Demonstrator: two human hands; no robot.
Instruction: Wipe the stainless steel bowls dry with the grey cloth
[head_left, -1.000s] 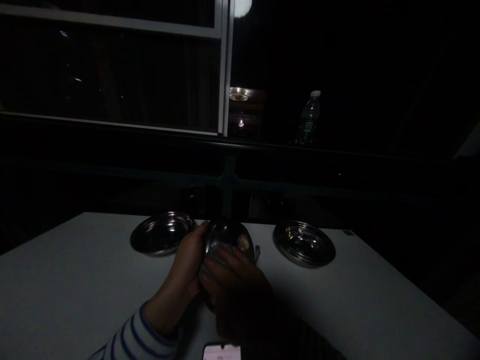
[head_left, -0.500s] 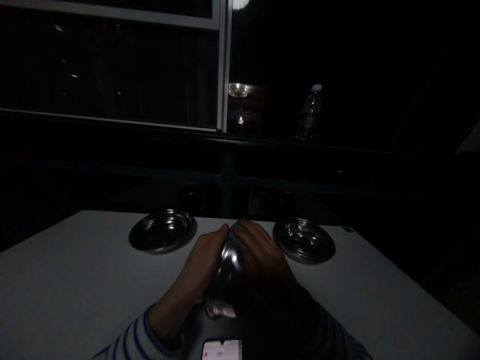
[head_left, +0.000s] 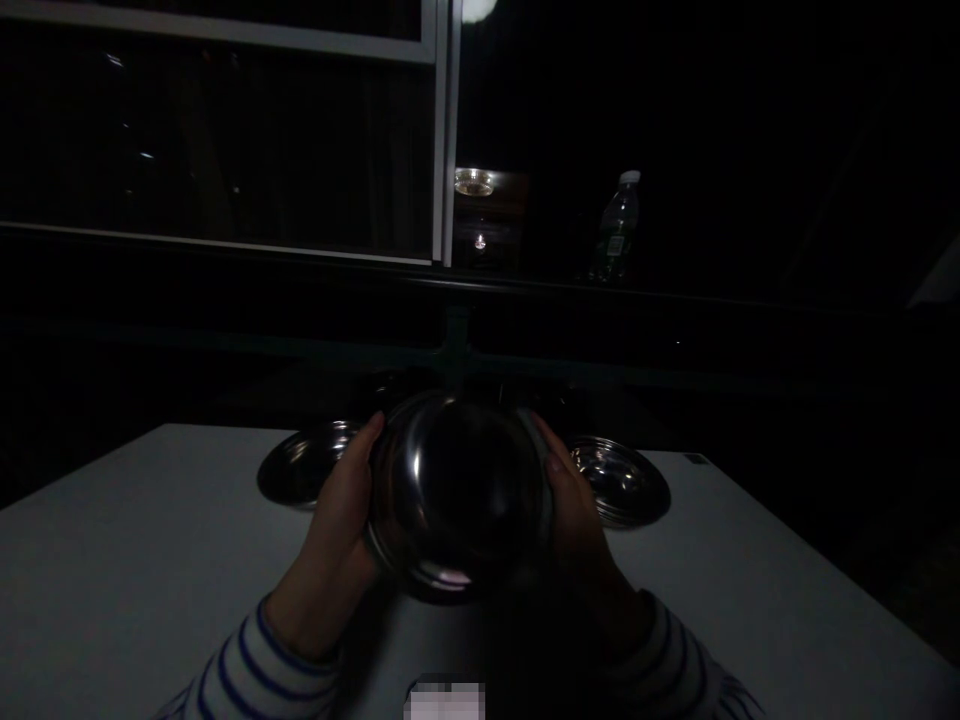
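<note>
I hold a shiny steel bowl (head_left: 457,495) up in front of me, above the white table (head_left: 135,580), its round side turned toward me. My left hand (head_left: 341,520) grips its left rim, fingers curled around the edge. My right hand (head_left: 577,505) grips the right rim in the same way. Both wrists wear white sleeves with blue stripes. Two more steel bowls lie on the table behind: one (head_left: 296,475) at the left, partly hidden by my left hand, and one (head_left: 626,480) at the right.
A lit phone screen (head_left: 444,700) lies at the table's near edge. Beyond the table is a dark ledge with a plastic water bottle (head_left: 616,228) and a small light (head_left: 478,242). A dark window with a white frame (head_left: 442,130) fills the back.
The bowl was held on edge between both hands, low over the table. It now faces me, raised higher, with one hand on each side of its rim.
</note>
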